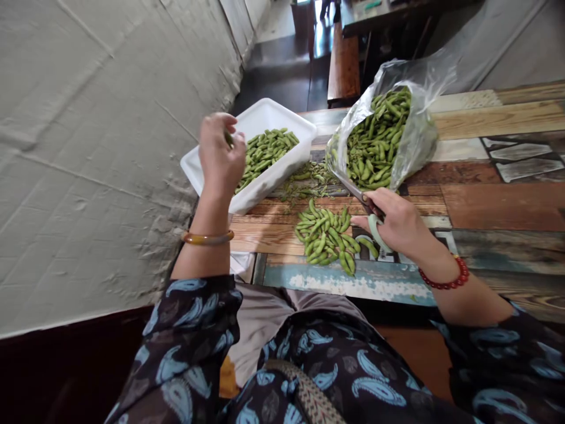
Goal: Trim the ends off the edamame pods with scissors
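Observation:
My left hand (220, 147) is raised over the near-left side of a white plastic tray (304, 126), its fingers closed on a green soybean pod (228, 139) that shows only in part. Trimmed soybean pods (270, 150) lie inside the tray. In my right hand (397, 224) is a pair of scissors (353, 187) with a pale green handle, blades pointing up and left toward a clear plastic bag (419, 141). More pods (382, 135) fill that open bag. A loose pile of pods (324, 235) rests on the table just left of my right hand.
Cut stems and scraps (309, 179) are scattered between tray and bag on the patchwork wood table (494, 203). A pale wall (110, 147) runs close along the left. Beyond the table are a wooden bench (343, 65) and another table (388, 17).

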Tool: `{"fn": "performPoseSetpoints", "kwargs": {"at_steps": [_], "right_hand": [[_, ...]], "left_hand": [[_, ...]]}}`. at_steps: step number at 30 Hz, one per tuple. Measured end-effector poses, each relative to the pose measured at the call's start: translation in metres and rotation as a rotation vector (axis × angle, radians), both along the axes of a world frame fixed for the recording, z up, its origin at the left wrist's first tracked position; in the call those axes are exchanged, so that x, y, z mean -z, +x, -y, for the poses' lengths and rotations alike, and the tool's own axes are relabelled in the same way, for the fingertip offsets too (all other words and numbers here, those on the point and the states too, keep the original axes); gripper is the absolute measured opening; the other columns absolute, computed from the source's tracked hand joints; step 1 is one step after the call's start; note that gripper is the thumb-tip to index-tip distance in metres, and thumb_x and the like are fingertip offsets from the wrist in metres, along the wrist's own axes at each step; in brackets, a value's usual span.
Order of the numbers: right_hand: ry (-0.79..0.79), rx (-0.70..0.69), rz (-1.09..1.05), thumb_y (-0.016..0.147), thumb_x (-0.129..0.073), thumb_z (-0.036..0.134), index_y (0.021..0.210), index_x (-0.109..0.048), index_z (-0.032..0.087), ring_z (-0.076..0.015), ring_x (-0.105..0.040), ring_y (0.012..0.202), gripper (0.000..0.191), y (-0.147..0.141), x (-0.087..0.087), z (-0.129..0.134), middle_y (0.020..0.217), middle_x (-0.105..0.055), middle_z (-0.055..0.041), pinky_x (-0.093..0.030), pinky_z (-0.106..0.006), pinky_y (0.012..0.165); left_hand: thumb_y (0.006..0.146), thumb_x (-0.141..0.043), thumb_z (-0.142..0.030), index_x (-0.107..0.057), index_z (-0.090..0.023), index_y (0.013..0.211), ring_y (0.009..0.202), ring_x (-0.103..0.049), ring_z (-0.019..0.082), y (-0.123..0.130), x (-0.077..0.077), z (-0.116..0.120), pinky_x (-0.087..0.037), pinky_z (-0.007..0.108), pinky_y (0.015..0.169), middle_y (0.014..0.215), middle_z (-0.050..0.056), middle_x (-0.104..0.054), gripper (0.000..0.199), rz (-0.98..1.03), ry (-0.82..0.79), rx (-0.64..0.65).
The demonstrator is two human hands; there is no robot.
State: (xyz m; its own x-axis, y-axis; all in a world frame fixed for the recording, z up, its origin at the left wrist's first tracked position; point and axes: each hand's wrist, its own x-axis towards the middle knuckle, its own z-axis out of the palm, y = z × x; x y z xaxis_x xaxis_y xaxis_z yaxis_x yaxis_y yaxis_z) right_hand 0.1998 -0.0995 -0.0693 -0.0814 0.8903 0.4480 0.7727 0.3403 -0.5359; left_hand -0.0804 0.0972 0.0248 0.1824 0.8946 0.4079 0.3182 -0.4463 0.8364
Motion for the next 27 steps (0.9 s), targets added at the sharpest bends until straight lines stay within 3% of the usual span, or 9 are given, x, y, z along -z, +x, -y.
{"fn": "performPoseSetpoints", "kwargs": {"at_steps": [4,7,9,11,13,15,18,22,27], "right_hand": [[0.006,0.022,-0.019,0.091,-0.066,0.039,0.113,-0.063,0.023,-0.0288,-0.062,0.088,0.028,0.003,-0.002,0.001,0.092,-0.063,-0.0088,-0.053,-0.044,0.082],[0.036,0.019,-0.006,0.091,-0.066,0.037,0.111,-0.062,0.022,-0.0285,-0.062,0.088,0.026,0.004,-0.002,0.001,0.091,-0.063,-0.0091,-0.053,-0.043,0.081],[0.056,0.008,0.013,0.091,-0.066,0.036,0.110,-0.062,0.020,-0.0283,-0.062,0.087,0.025,0.004,-0.003,0.002,0.091,-0.063,-0.0094,-0.053,-0.043,0.081],[0.070,0.006,0.018,0.091,-0.066,0.036,0.111,-0.062,0.020,-0.0280,-0.062,0.087,0.025,0.004,-0.003,0.002,0.091,-0.063,-0.0094,-0.053,-0.042,0.080],[0.079,0.011,0.009,0.091,-0.066,0.036,0.112,-0.062,0.020,-0.0274,-0.063,0.087,0.026,0.005,-0.003,0.002,0.092,-0.064,-0.0091,-0.053,-0.042,0.081],[0.093,0.013,-0.003,0.091,-0.067,0.037,0.112,-0.062,0.020,-0.0269,-0.063,0.087,0.028,0.005,-0.002,0.001,0.093,-0.065,-0.0089,-0.053,-0.041,0.081],[0.115,0.000,-0.014,0.090,-0.068,0.038,0.112,-0.063,0.018,-0.0273,-0.064,0.087,0.031,0.005,0.000,0.000,0.094,-0.066,-0.0098,-0.053,-0.041,0.080],[0.113,-0.010,-0.007,0.090,-0.067,0.036,0.113,-0.064,0.018,-0.0296,-0.065,0.093,0.030,0.004,0.002,-0.001,0.100,-0.068,-0.0122,-0.053,-0.042,0.083],[0.090,0.021,-0.004,0.091,-0.065,0.036,0.112,-0.065,0.019,-0.0298,-0.066,0.095,0.028,0.008,0.004,-0.004,0.102,-0.069,-0.0127,-0.054,-0.043,0.085]], "left_hand": [[0.078,-0.073,-0.020,-0.065,-0.022,0.100,0.111,-0.052,0.022,-0.001,0.018,0.012,-0.044,0.035,0.091,0.106,0.005,-0.063,0.024,-0.243,0.150,-0.047],[0.086,-0.062,-0.020,-0.070,-0.017,0.092,0.086,-0.057,0.018,0.012,0.039,0.046,-0.045,0.034,0.087,0.093,0.006,-0.064,0.011,-0.430,0.137,0.094],[0.085,-0.063,-0.021,-0.073,-0.017,0.090,0.085,-0.060,0.019,0.019,0.053,0.072,-0.048,0.034,0.086,0.092,0.007,-0.065,0.012,-0.540,0.057,0.237],[0.084,-0.066,-0.026,-0.074,-0.017,0.101,0.096,-0.063,0.023,0.018,0.068,0.097,-0.049,0.038,0.093,0.101,0.010,-0.067,0.021,-0.613,0.013,0.298],[0.089,-0.062,-0.031,-0.069,-0.015,0.118,0.111,-0.062,0.028,0.013,0.082,0.121,-0.048,0.045,0.102,0.115,0.015,-0.065,0.034,-0.614,0.016,0.239],[0.085,-0.069,-0.036,-0.059,-0.014,0.135,0.132,-0.051,0.033,0.005,0.097,0.143,-0.041,0.051,0.112,0.138,0.020,-0.055,0.056,-0.606,0.030,0.233],[0.081,-0.074,-0.043,-0.044,-0.015,0.149,0.147,-0.036,0.040,0.003,0.118,0.169,-0.036,0.056,0.117,0.156,0.026,-0.037,0.079,-0.629,0.053,0.353],[0.093,-0.058,-0.027,-0.038,-0.013,0.151,0.152,-0.028,0.037,0.032,0.135,0.180,-0.033,0.058,0.119,0.160,0.029,-0.028,0.063,-0.589,0.121,0.417],[0.092,-0.048,-0.013,-0.046,-0.010,0.144,0.151,-0.031,0.034,0.083,0.134,0.171,-0.035,0.057,0.119,0.157,0.028,-0.036,0.052,-0.510,0.165,0.498]]}}
